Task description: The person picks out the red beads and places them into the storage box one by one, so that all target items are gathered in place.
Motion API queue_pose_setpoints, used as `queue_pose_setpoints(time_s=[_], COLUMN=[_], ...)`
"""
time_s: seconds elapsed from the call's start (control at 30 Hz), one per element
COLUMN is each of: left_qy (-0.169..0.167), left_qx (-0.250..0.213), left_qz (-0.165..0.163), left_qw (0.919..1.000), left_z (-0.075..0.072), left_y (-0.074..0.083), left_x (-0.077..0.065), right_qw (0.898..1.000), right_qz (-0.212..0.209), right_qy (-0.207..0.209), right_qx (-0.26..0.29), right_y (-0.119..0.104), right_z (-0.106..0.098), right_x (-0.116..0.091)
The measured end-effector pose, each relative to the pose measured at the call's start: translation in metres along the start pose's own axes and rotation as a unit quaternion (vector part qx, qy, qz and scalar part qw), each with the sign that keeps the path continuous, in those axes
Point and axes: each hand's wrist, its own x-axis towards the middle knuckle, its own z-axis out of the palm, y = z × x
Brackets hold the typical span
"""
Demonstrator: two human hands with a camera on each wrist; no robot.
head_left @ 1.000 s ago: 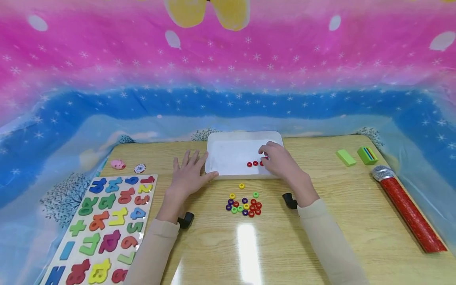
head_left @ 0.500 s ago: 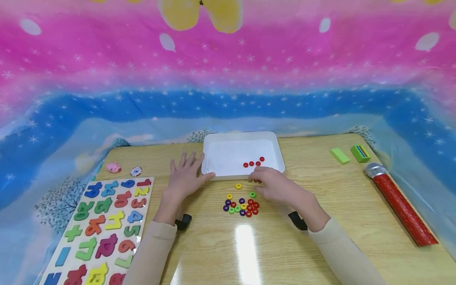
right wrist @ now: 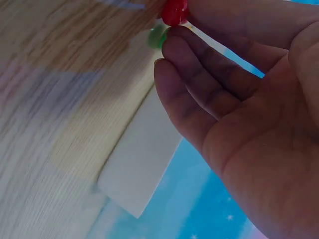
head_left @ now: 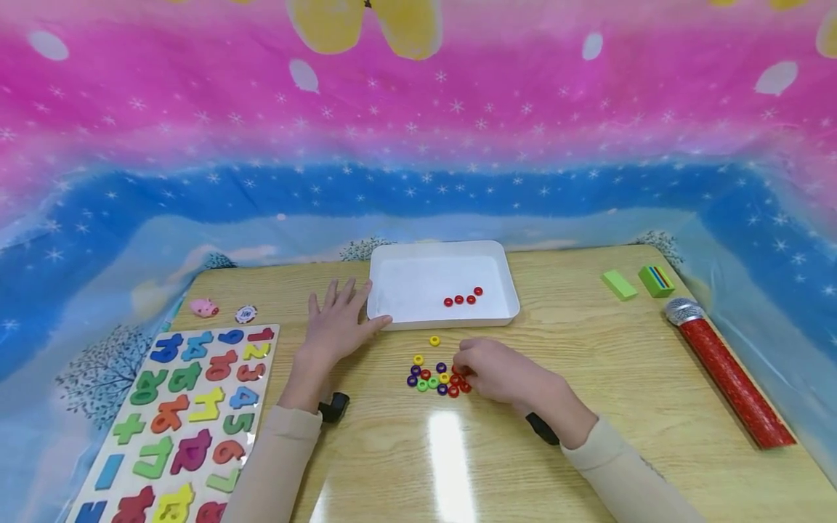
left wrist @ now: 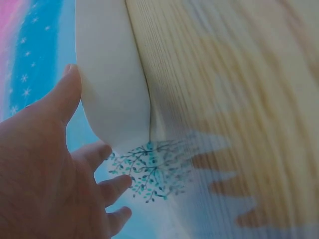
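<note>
So the big change is the right hand [head_left: 497, 370]. A second ago it was over the right side of the white plastic tray [head_left: 412, 276], half a second ago it was by the front edge, and now it's down on the table at the right side of the loose ring bead pile [head_left: 445, 378]. Fingers are bent, tips right at the red ones. The right wrist view has a red bead [right wrist: 175, 12] up against the fingertips, but the contact is partly cut off, so I can't tell if it's actually pinched. The green bead on that side of the pile has vanished behind the hand in the head view, though a green blur still pokes out by the fingers in the wrist shot.

In the tray, all four red ring beads [head_left: 459, 299] are in plain sight now, whereas a second ago the hand was partly in the way. Three sit in a row, the fourth a bit farther back on the right.

Left hand [head_left: 336, 330] hasn't really budged: fingers spread, grasping nothing, thumb and a finger resting against the tray's near left corner.
</note>
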Motion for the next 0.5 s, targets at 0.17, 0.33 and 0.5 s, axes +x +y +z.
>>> queue_pose_setpoints(time_s=[0.17,0.33,0.5], left_qy=[-0.002,0.0,-0.002], left_qx=[-0.007,-0.008,-0.015], left_qz=[0.001,0.002,0.0], left_qw=[1.0,1.0,0.9999], left_z=[0.0012,0.0011,0.0012], left_y=[0.0,-0.0006,-0.0007], left_x=[0.0011,0.0014,0.0002], right_qw=[1.0,1.0,1.0], right_qz=[-0.007,0.008,0.012], right_qy=[0.004,0.0,0.0], right_qx=[-0.002,-0.005,-0.017], right_y=[0.0018,0.001,0.0016], right_z=[0.0021,0.0024,0.0036], right_x=[-0.0001,-0.0003,0.0])
